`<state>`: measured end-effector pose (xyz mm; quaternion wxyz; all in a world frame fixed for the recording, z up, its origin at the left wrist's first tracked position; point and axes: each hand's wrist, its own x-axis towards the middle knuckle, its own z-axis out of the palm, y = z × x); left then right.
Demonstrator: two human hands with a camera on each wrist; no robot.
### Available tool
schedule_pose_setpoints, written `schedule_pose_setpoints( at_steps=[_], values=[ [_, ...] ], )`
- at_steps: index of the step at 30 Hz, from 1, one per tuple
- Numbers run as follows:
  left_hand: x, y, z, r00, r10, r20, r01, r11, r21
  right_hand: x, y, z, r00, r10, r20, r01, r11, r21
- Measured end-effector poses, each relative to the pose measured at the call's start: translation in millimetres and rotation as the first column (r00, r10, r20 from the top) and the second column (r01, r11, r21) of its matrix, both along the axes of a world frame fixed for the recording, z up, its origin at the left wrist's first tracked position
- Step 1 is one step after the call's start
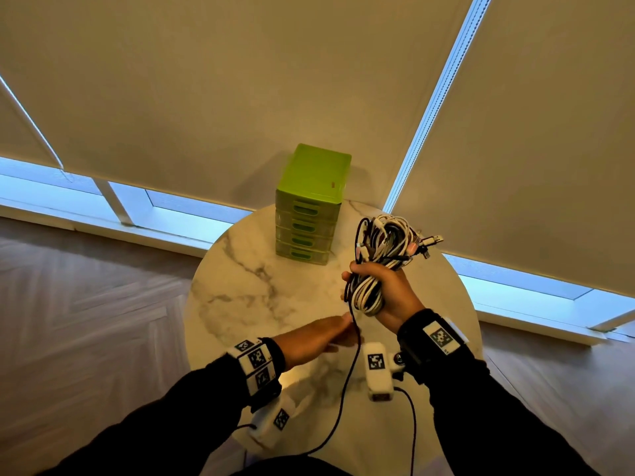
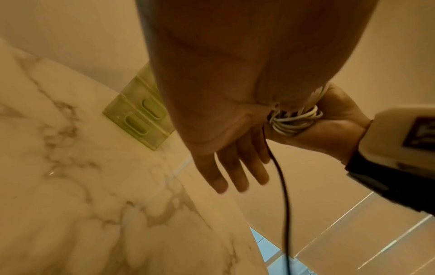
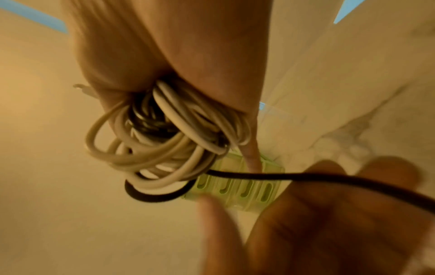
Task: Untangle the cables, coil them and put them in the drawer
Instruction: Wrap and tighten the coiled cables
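Observation:
My right hand (image 1: 390, 286) grips a tangled bundle of white and black cables (image 1: 386, 242) above the right side of the table. Its fingers curl round the bundle's middle, and plugs stick out at the upper right. In the right wrist view the white loops (image 3: 164, 141) bulge out below the fist. One black cable (image 1: 347, 376) hangs from the bundle, down past the table's front edge. My left hand (image 1: 319, 338) is held out flat, fingers (image 2: 230, 167) straight, fingertips right beside that black cable (image 2: 282, 186). It holds nothing.
A green drawer unit (image 1: 309, 214) with several shut drawers stands at the back of the round marble table (image 1: 247, 286), against the blind. Bare marble lies left of and in front of the unit. Wooden floor surrounds the table.

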<state>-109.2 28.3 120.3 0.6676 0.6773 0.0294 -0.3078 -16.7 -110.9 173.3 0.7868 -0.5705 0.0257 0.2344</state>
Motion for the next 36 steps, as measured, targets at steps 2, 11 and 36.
schedule_pose_setpoints(
  at_steps=[2, 11, 36],
  values=[
    [2.4, 1.2, 0.7, 0.997, 0.024, 0.068, -0.027, 0.998, 0.051, -4.2, 2.4, 4.2, 0.997, 0.059, -0.059, -0.055, 0.996, 0.075],
    [-5.7, 44.7, 1.2, 0.985, 0.035, 0.17, -0.058, 0.989, 0.135, -10.1, -13.4, 26.5, 0.943, 0.327, 0.056, -0.326, 0.945, -0.024],
    [28.0, 29.1, 40.8, 0.801, 0.597, -0.05, -0.583, 0.757, -0.294, -38.6, 2.0, 13.8, 0.808, 0.569, 0.153, -0.387, 0.708, -0.59]
  ],
)
